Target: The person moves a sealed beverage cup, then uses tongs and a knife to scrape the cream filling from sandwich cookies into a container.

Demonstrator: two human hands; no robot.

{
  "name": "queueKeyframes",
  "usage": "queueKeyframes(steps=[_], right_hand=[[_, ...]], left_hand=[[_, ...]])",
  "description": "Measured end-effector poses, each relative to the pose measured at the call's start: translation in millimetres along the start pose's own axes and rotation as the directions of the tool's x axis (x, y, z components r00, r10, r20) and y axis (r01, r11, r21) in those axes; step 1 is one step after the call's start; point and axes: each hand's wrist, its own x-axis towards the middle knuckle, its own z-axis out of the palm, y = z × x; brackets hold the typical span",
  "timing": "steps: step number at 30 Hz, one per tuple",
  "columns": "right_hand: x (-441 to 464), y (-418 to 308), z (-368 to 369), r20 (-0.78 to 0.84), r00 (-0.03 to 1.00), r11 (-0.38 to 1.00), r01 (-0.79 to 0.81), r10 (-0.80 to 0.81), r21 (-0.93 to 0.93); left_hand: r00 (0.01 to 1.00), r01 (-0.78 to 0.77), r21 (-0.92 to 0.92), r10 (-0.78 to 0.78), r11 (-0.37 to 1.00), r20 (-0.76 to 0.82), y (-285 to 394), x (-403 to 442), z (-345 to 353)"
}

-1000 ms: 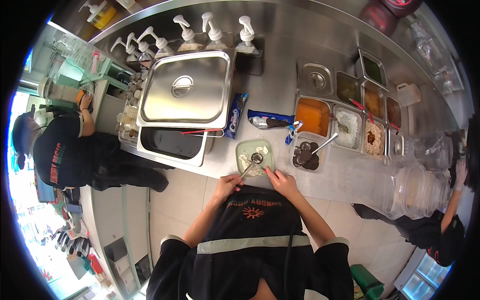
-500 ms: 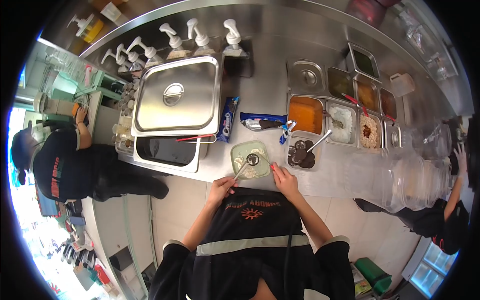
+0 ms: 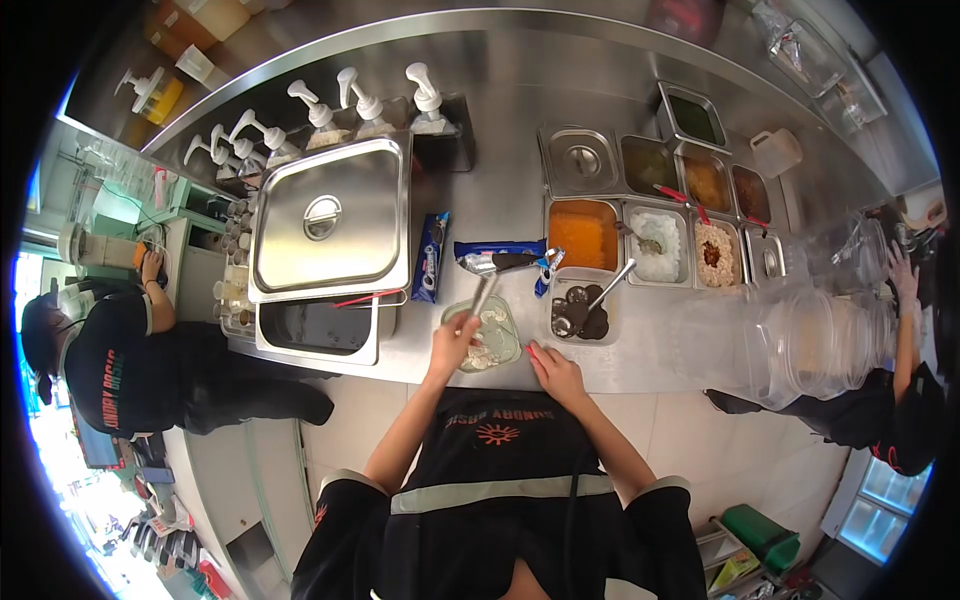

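My left hand is closed around a slim metal utensil, blurred and raised over the far left of a pale green square dish. White, crumbly cream is smeared inside the dish. At the dish's near right corner, my right hand is closed on a red-handled utensil; its working end is hard to make out. Behind the dish lies an opened blue cookie packet. To the right, a clear tub holds dark sandwich-cookie halves and a spoon.
Another blue packet stands left, beside a lidded steel pan. Pump bottles line the back. Steel pans hold orange filling and white jelly-like food. Clear containers are stacked right. Co-workers stand left and right.
My left hand has lifted its utensil up and away from the dish. The dark cookie that lay in the dish no longer shows there. The camera view has shifted slightly.
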Motion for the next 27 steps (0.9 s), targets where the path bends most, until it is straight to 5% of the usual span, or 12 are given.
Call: queueKeyframes(steps=[4,13,27], right_hand=[[-1.6,3.2,-0.4,-0.003,1.0,1.0,0.015,-0.015,0.012],[-2.1,0.6,-4.7,0.045,0.999,1.0,0.019,-0.019,0.01],[26.1,-20.1,-7.8,-0.064,0.997,0.995,-0.059,0.053,-0.084]], left_hand=[[0.998,0.027,0.086,-0.032,0.996,0.052,-12.4,39.7,-7.8],[0.95,0.252,-0.071,-0.233,0.965,0.208,1.7,81.3,-5.0],[1.0,-0.007,0.108,0.004,0.994,0.031,8.3,-16.7,-53.9]])
